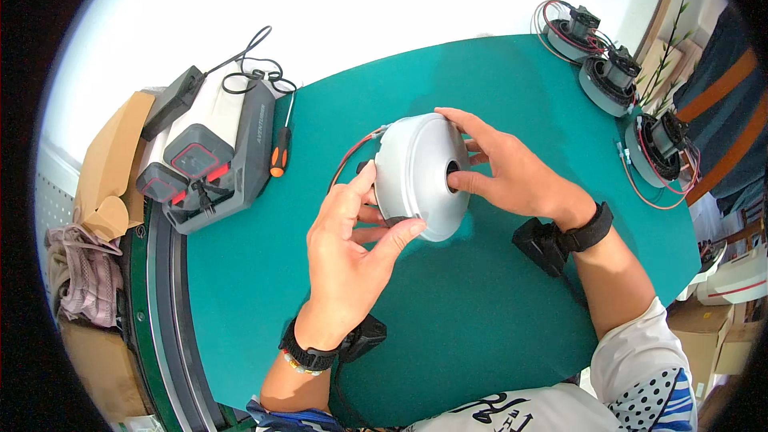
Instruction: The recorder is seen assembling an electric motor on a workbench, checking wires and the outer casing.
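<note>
Between my two hands is a round silver-grey housing (412, 172), tilted on its side above the table, with a dark round hole in the face turned to the right. My left hand (352, 232) grips its left and lower rim, thumb in front and fingers behind. On the other side, my right hand (500, 164) holds the upper right edge with its fingers, and its thumb is at the hole. A red and dark cable (350, 156) runs out from behind the housing on the left. Part of the right fingers is hidden behind the housing.
A green mat (464, 320) covers the table. At the left lie an orange-and-black screwdriver (280, 152), a grey-and-white device (216, 152) with a black cord, and an open cardboard box (112, 164). Three motor units with wires, one being the nearest motor (660, 148), line the right edge.
</note>
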